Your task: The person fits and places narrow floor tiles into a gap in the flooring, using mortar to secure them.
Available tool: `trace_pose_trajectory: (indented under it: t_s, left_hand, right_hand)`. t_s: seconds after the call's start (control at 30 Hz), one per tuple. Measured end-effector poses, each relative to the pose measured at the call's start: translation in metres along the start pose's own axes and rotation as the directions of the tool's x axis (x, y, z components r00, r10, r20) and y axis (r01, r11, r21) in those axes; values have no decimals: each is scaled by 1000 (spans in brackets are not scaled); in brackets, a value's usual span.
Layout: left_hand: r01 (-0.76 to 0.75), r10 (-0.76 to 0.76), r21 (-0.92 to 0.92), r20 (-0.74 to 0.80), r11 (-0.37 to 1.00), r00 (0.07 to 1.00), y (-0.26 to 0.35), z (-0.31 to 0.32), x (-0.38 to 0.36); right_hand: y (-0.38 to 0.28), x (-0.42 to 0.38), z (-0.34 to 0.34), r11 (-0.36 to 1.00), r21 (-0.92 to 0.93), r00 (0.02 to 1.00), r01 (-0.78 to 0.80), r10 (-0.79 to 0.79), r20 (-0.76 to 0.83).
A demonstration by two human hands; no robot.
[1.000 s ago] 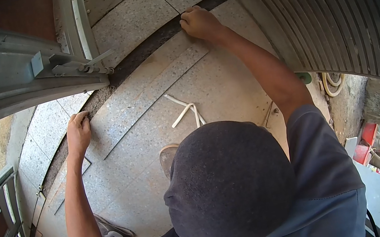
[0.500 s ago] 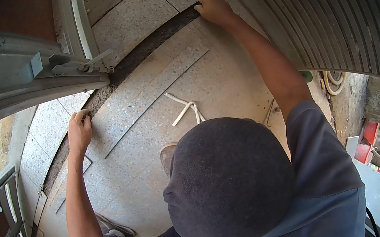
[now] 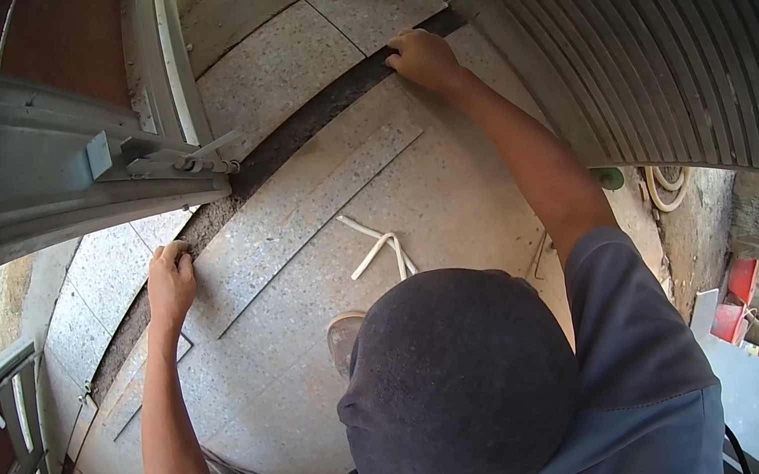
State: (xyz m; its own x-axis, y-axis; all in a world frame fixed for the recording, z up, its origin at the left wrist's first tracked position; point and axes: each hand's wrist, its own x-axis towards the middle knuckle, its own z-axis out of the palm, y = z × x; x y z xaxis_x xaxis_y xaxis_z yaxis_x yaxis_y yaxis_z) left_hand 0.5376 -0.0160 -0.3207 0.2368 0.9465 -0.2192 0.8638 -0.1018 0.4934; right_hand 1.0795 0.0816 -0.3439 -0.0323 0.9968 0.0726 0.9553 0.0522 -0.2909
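Observation:
A long narrow gap (image 3: 304,126) with a dark, rough bottom runs diagonally between speckled floor tiles. Near its far right end, my right hand (image 3: 422,60) is closed, fingertips at the gap's edge. My left hand (image 3: 172,282) is closed over the gap further down on the left, thumb and fingers pinched together. What either hand grips, if anything, is hidden or too thin to make out. Between the hands and my body, a long speckled tile strip (image 3: 325,216) lies on the floor tiles. A smaller strip (image 3: 156,378) lies below my left hand.
Bent pale strips (image 3: 381,245) lie on the floor near my shoe (image 3: 345,339). A metal door with a bolt (image 3: 220,167) juts in from the left. A ribbed shutter (image 3: 659,35) stands at right, with a hose (image 3: 670,186) and a red object (image 3: 734,301) beyond.
The whole view has shifted, so the floor sits lower in the picture. My right hand has moved slightly left along the gap. My left hand stays at about the same spot.

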Motion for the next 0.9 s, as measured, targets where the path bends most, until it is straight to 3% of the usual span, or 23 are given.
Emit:
trace_pose_trajectory:
  t_s: [0.13,0.23,0.33,0.43,0.53,0.73,0.83,0.9]
  left_hand:
    - [14,-14,-4,8,1000,1000,2,1,3]
    - [-20,20,6,-15,1000,1000,-4,3,4]
    - [1,-1,-4,-5,1000,1000,-5,5,3]
    - [20,-20,-4,-2,1000,1000,-4,8,3]
    - [11,-10,14,-22,1000,1000,-6,6,2]
    - [25,-25,17,-21,1000,999,-4,8,4]
    - [18,-18,22,-18,1000,1000,-6,9,5]
    - [1,0,28,-31,1000,1000,-8,9,4]
  right_hand:
    - [6,5,0,1000,31,999,0,-1,34]
    - [6,11,-6,976,149,986,-158,148,77]
    - [-1,12,-8,970,74,970,-230,223,95]
    - [-8,12,1,965,-19,965,-263,263,13]
    - [-7,10,13,967,-109,970,-232,221,-98]
    - [-5,12,15,982,-23,980,-187,185,-76]
    - [-6,14,-4,980,-1,974,-201,199,111]
    - [7,17,3,990,32,987,-135,131,95]
